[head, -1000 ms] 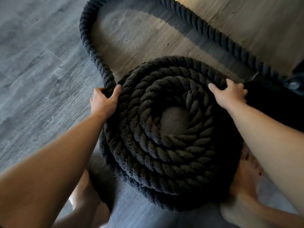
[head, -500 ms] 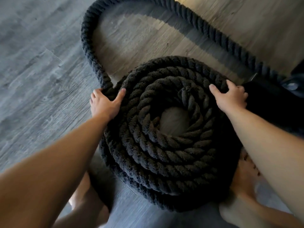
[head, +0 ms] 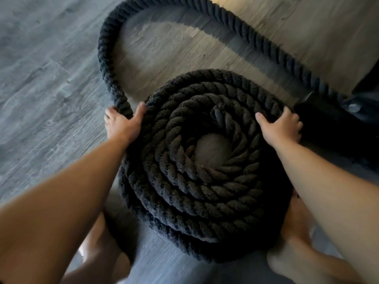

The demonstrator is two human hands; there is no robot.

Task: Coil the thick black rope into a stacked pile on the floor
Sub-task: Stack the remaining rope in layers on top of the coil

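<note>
The thick black rope lies coiled in a stacked round pile (head: 184, 193) on the wooden floor (head: 41, 83), with a small bare hole at its middle. A loose length of the rope (head: 104, 54) leaves the pile's left side, loops away and runs off to the right. My left hand (head: 123, 125) grips that loose length where it meets the pile, thumb against the outer coil. My right hand (head: 282, 128) presses on the pile's upper right edge, fingers curled over the outer coil.
My bare feet stand close to the pile, the left foot (head: 98, 251) at the lower left, the right foot (head: 295, 232) at the lower right. A dark object with a metal part (head: 352, 107) sits at the right edge, beside the rope.
My left hand has slid a little further along the loose rope and closed round it. The loop of loose rope has shifted slightly. My right hand stays on the pile's edge.
</note>
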